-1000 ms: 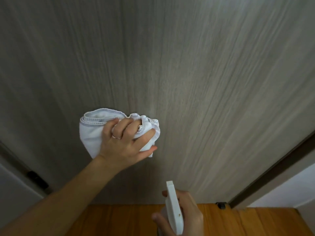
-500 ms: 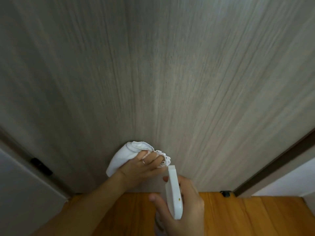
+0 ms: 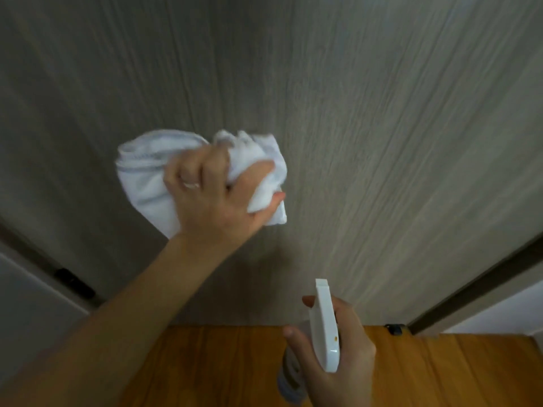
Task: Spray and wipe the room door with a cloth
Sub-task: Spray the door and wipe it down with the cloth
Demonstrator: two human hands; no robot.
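Note:
The grey wood-grain door (image 3: 367,127) fills most of the view. My left hand (image 3: 214,198) grips a bunched white cloth (image 3: 141,174) and presses it against the lower middle of the door. My right hand (image 3: 338,356) holds a white spray bottle (image 3: 326,324) low in front of the door, its nozzle pointing up at the door. The bottle's body is mostly hidden below my hand.
Orange-brown wooden floor (image 3: 235,365) runs along the door's foot. A dark door frame (image 3: 476,286) rises at the right with a small black stop (image 3: 393,329) at its base. A black hinge piece (image 3: 75,282) sits on the left frame.
My left hand swept the cloth down to the door's bottom, then back up to the lower middle. My right hand with the bottle stayed low.

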